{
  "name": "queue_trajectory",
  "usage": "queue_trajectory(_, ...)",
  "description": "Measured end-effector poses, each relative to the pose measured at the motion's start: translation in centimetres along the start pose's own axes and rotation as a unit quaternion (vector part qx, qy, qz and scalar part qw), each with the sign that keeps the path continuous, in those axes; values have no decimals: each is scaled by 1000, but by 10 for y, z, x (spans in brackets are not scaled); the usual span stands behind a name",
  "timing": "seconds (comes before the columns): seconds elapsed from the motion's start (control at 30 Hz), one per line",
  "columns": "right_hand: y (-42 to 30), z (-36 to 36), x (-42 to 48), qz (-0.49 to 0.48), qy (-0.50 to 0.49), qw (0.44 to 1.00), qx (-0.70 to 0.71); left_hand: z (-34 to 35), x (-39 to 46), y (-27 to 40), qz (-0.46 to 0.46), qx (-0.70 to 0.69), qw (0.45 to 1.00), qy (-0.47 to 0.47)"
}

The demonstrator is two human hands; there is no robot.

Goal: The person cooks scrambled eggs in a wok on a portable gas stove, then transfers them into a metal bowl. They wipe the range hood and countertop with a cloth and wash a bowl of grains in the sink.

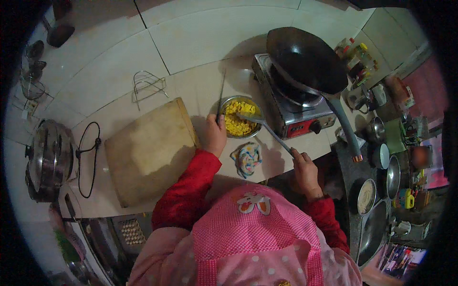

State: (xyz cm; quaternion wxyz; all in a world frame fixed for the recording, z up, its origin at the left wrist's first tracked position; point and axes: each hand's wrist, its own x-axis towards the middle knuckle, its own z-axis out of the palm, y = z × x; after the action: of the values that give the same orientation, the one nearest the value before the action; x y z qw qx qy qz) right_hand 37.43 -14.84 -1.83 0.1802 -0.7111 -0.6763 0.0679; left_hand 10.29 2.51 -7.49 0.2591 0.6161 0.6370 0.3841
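Observation:
Yellow crumbled food that looks like scrambled egg (pixel 238 127) fills a round metal bowl (pixel 261 126) on the counter before me. My right hand (pixel 306 172) grips the far end of a long-handled spatula (pixel 275 134), whose head rests in the food. At the bowl's left side, my left hand (pixel 215 134) is closed around a thin dark utensil (pixel 222 89), probably chopsticks, pointing away from me. The thumb lies against or very near the bowl's rim; contact is hard to tell. A crumpled patterned cloth (pixel 248 159) lies just below the bowl.
A dark wok (pixel 304 57) sits tilted on a portable gas stove (pixel 304 119), its grey handle (pixel 344 125) jutting towards me. Left are a wooden cutting board (pixel 150 150), a wire rack (pixel 148 87) and a lidded electric pan (pixel 50 161). Bowls and a sink (pixel 374 228) are at right.

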Motion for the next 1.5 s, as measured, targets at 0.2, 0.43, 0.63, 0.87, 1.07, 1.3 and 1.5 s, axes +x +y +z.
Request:
queue_trajectory(0.2, -6, 6, -4, 29, -9, 998, 49, -35, -59, -35, -53, 34, 996, -70)
queue_trajectory(0.43, 0, 17, -8, 27, 6, 998, 60, -44, -89, -43, -113, 212, 937, -254)
queue_trajectory(0.63, -1, 14, -9, 21, 1, 995, 98, -27, -123, -72, -46, 223, 932, -281)
queue_trajectory(0.87, 14, 22, -11, 24, 9, 992, 126, -32, -134, -40, -64, 290, 928, -226)
queue_trajectory(1.07, 22, 20, -3, 8, 14, 985, 169, -9, -148, -67, -106, 300, 928, -195)
queue_trajectory(1.3, 28, 19, 5, -5, -7, 982, 187, -16, -164, -61, -86, 251, 940, -216)
queue_trajectory(1.5, 30, 5, 11, 21, -16, 980, 199, -68, -192, -26, -243, 82, 940, -227)
